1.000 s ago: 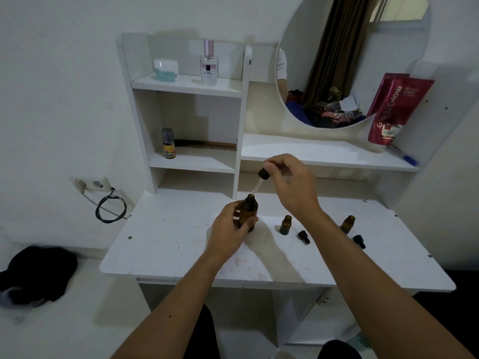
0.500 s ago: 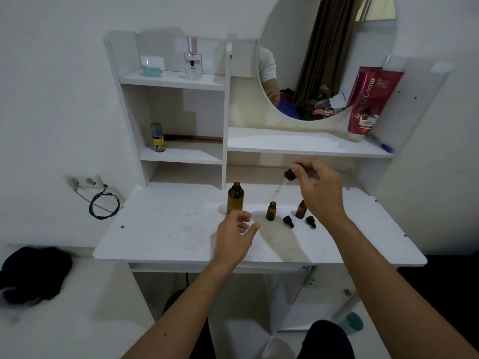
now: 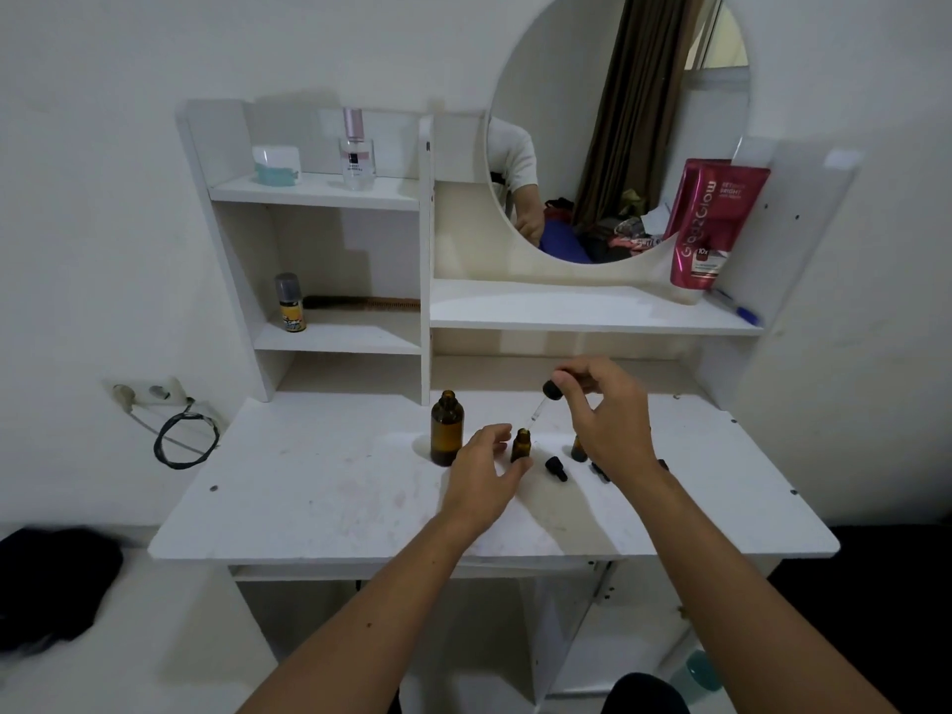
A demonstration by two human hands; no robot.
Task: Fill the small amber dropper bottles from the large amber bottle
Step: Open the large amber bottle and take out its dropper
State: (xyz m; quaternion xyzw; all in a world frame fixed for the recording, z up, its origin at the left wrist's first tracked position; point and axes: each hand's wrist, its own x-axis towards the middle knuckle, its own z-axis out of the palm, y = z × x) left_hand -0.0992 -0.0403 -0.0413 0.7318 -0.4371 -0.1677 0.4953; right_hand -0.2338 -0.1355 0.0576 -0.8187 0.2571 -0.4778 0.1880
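Note:
The large amber bottle (image 3: 446, 429) stands uncapped on the white tabletop (image 3: 335, 487). Just right of it stands a small amber dropper bottle (image 3: 521, 445), open at the top. My left hand (image 3: 487, 468) reaches round that small bottle with fingers loosely spread, touching or nearly touching it. My right hand (image 3: 605, 412) pinches the black bulb of a dropper (image 3: 542, 401), whose glass tip points down at the small bottle's mouth. A second small amber bottle (image 3: 578, 449) is half hidden behind my right hand. Two loose black dropper caps (image 3: 556, 467) lie on the table beside it.
A white shelf unit (image 3: 319, 193) holds a jar, a perfume bottle, a small spray can and a comb. A round mirror (image 3: 618, 126) and a red tube (image 3: 713, 229) stand on the right shelf. A cable (image 3: 183, 438) hangs at the wall socket, left.
My left hand let go of the large bottle, which now stands alone, and moved to the small bottle. My right hand carried the dropper from the large bottle to above the small one.

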